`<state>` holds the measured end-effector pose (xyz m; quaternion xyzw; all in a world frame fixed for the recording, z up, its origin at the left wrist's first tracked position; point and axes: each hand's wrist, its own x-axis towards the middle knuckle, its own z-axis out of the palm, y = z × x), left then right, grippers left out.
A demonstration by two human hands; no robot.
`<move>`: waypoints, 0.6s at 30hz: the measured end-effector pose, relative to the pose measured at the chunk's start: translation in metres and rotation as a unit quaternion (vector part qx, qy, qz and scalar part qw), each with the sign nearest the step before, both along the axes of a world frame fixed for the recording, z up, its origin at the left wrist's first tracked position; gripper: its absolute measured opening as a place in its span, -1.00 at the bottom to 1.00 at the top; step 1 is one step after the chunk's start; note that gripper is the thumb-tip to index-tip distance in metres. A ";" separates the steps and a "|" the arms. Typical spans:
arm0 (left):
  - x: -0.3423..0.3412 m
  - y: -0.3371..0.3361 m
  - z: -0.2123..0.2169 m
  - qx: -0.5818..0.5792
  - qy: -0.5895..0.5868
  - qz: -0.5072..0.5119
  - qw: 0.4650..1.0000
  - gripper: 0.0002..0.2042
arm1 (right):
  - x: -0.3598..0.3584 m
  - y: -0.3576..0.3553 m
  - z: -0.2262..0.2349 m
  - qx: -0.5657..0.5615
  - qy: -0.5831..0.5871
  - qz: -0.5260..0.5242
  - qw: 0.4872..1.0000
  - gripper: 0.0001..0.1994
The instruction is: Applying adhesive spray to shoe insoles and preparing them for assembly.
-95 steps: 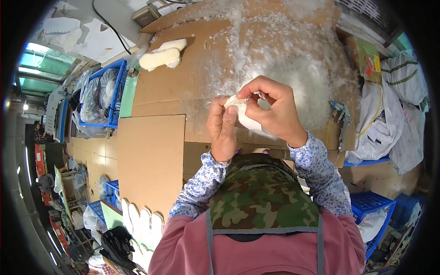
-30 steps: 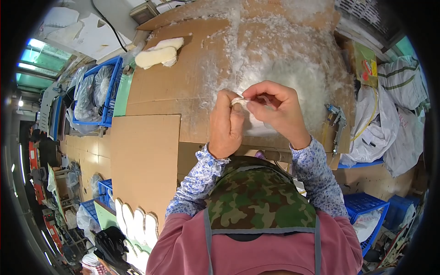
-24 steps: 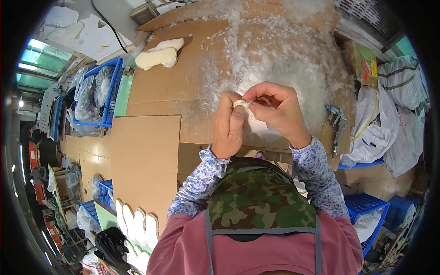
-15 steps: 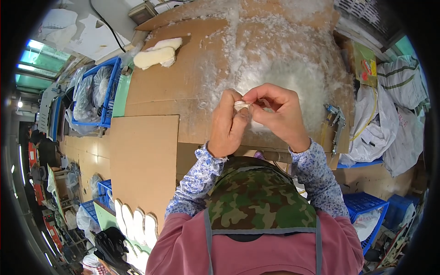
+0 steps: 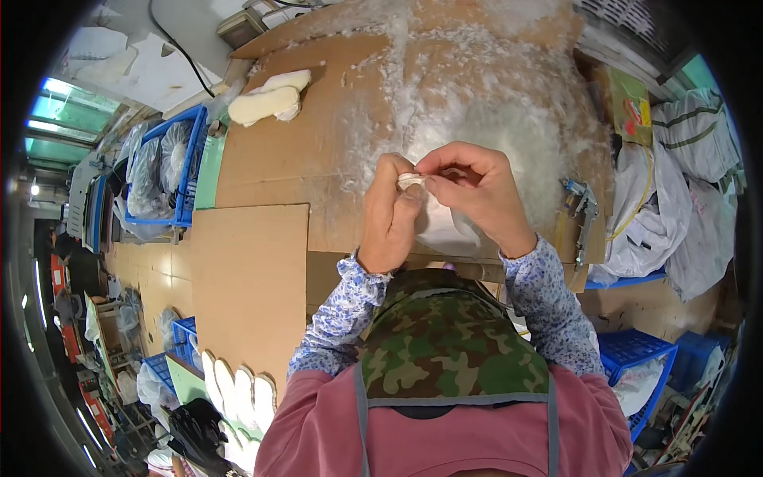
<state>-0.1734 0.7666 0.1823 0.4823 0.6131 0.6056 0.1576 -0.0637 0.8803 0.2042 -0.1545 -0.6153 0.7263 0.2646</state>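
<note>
Over the cardboard-covered table (image 5: pixel 278 151), my two hands meet at a piece of white cloth (image 5: pixel 443 229). My left hand (image 5: pixel 387 222) is closed around its upper edge, with the thumb on top. My right hand (image 5: pixel 489 195) pinches the same edge with thumb and index finger. Below the fingers the cloth hangs down near the table's front edge. Whatever lies between the fingertips is too small to make out. White fluffy fibre (image 5: pixel 513 131) is piled just beyond my hands and scattered over the cardboard.
Cream padded insole-shaped pieces (image 5: pixel 266 105) lie at the far left of the table. A metal hand tool (image 5: pixel 584 211) rests at the right edge. A blue crate (image 5: pixel 191 159) of bagged material stands left, white sacks (image 5: pixel 652 215) right. More padded pieces (image 5: pixel 238 389) lie lower left.
My hands have shifted slightly left, still pinching the cloth's edge. More of the white cloth now shows hanging below my right hand.
</note>
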 end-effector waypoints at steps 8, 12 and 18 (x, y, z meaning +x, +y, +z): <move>-0.026 0.004 -0.001 -0.039 -0.051 -0.047 0.997 -0.82 | -0.014 0.013 -0.011 0.047 0.002 0.008 0.999 -0.86; -0.047 0.020 -0.006 -0.060 -0.109 -0.100 0.987 -0.76 | -0.018 0.021 -0.003 0.008 -0.046 0.005 0.999 -0.82; -0.067 0.037 -0.034 -0.124 -0.206 -0.299 0.923 -0.55 | 0.005 0.048 -0.047 -0.042 0.048 -0.245 0.967 -0.84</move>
